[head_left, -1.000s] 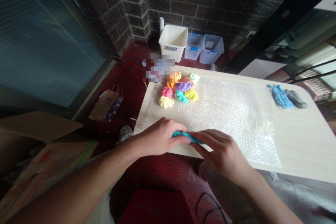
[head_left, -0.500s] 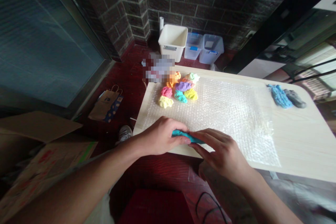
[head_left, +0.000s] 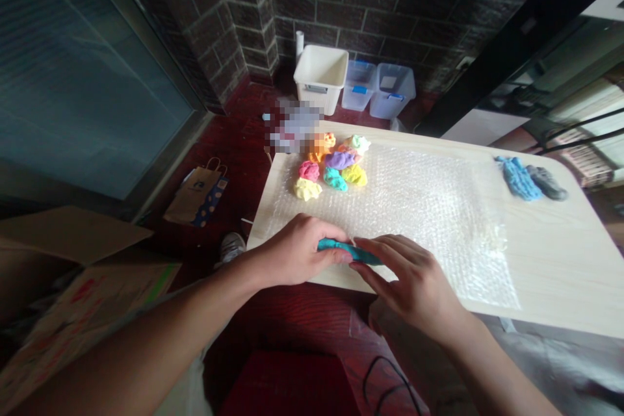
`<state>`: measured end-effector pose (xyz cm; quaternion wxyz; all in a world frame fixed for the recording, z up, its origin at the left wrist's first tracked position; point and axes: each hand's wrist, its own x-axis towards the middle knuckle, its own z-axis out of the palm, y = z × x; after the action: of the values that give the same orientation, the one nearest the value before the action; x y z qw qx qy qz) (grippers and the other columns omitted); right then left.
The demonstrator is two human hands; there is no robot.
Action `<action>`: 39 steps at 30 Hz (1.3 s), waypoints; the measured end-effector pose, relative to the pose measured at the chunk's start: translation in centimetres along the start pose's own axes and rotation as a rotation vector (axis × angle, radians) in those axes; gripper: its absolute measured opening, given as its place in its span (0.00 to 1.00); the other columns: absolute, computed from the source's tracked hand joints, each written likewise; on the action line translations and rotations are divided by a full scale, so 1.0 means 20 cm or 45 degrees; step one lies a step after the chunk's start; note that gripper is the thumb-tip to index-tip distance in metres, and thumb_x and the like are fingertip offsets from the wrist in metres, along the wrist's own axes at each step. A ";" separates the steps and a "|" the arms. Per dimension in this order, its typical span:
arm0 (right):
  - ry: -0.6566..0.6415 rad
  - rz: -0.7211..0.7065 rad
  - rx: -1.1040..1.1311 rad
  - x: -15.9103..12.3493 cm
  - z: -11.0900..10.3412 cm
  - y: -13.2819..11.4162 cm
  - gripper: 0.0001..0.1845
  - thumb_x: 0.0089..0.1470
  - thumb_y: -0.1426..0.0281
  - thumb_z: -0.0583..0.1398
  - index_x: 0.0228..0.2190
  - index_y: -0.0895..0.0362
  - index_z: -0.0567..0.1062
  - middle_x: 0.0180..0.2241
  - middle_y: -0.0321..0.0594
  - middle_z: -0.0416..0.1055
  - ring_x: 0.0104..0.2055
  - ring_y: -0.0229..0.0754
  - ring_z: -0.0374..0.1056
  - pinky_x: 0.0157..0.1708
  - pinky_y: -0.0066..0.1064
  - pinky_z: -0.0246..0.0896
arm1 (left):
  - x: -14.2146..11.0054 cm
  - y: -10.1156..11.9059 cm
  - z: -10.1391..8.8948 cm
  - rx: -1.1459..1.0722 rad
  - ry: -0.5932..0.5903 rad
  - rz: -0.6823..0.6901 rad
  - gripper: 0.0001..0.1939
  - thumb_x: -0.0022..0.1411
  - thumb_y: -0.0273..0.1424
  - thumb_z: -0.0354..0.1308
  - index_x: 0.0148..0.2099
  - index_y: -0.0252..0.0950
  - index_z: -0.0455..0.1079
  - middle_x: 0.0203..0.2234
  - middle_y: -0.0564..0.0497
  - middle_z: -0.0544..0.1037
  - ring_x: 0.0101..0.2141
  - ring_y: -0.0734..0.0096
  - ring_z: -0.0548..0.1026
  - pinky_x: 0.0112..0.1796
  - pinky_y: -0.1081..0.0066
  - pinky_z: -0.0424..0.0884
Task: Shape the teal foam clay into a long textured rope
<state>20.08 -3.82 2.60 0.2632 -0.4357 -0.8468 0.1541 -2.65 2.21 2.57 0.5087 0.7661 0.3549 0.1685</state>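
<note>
Both hands are clamped on one soft teal strip: I have the left hand pinching its left end between thumb and fingers, and the right hand gripping the other end, fingers over the top and thumb beneath. The fingertips nearly meet at the middle, so only part of the strip shows. It sits just over the near edge of the table — from my viewpoint I cannot tell whether it touches anything below.

Under and beyond the hands I see a sheet of bubble wrap spread on the tabletop. Toward its far left lies a cluster of crumpled soft lumps: pale yellow, pinkish red, turquoise, bright yellow, purple, orange and pale green. Well apart, at the right end, a blue lump rests just beside a grey one.

Past the table I make out a white bin and two clear bins with blue latches by the dark brick wall — and down to my left, a brown paper bag and an open cardboard box.
</note>
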 end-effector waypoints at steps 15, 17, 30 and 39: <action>-0.048 0.021 -0.043 0.00 0.00 0.00 0.13 0.67 0.69 0.62 0.51 0.58 0.79 0.40 0.47 0.83 0.39 0.49 0.79 0.38 0.41 0.73 | 0.00 -0.02 0.01 -0.028 0.059 0.060 0.09 0.66 0.32 0.64 0.43 0.34 0.83 0.36 0.49 0.86 0.36 0.67 0.80 0.38 0.72 0.70; -0.079 0.024 -0.044 0.00 0.00 0.00 0.13 0.68 0.68 0.61 0.51 0.59 0.79 0.39 0.48 0.83 0.38 0.49 0.79 0.38 0.40 0.72 | 0.00 -0.02 0.02 -0.007 0.090 0.099 0.07 0.65 0.30 0.64 0.43 0.35 0.83 0.37 0.48 0.86 0.37 0.67 0.80 0.39 0.71 0.71; -0.032 0.060 -0.060 -0.01 0.01 -0.01 0.12 0.67 0.69 0.62 0.48 0.60 0.80 0.39 0.47 0.83 0.37 0.48 0.79 0.38 0.39 0.72 | -0.01 -0.02 0.03 0.105 0.094 0.095 0.08 0.68 0.32 0.62 0.42 0.34 0.81 0.29 0.52 0.81 0.31 0.74 0.74 0.32 0.72 0.64; 0.009 -0.025 -0.034 0.00 -0.01 -0.02 0.10 0.66 0.74 0.62 0.47 0.59 0.80 0.39 0.44 0.83 0.37 0.46 0.78 0.36 0.39 0.71 | -0.01 -0.01 0.02 0.025 0.069 0.017 0.11 0.65 0.32 0.64 0.46 0.33 0.80 0.35 0.50 0.83 0.34 0.70 0.78 0.35 0.73 0.67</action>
<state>19.97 -3.94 2.95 0.2619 -0.4313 -0.8522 0.1385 -2.57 1.88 2.20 0.4901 0.7687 0.3650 0.1891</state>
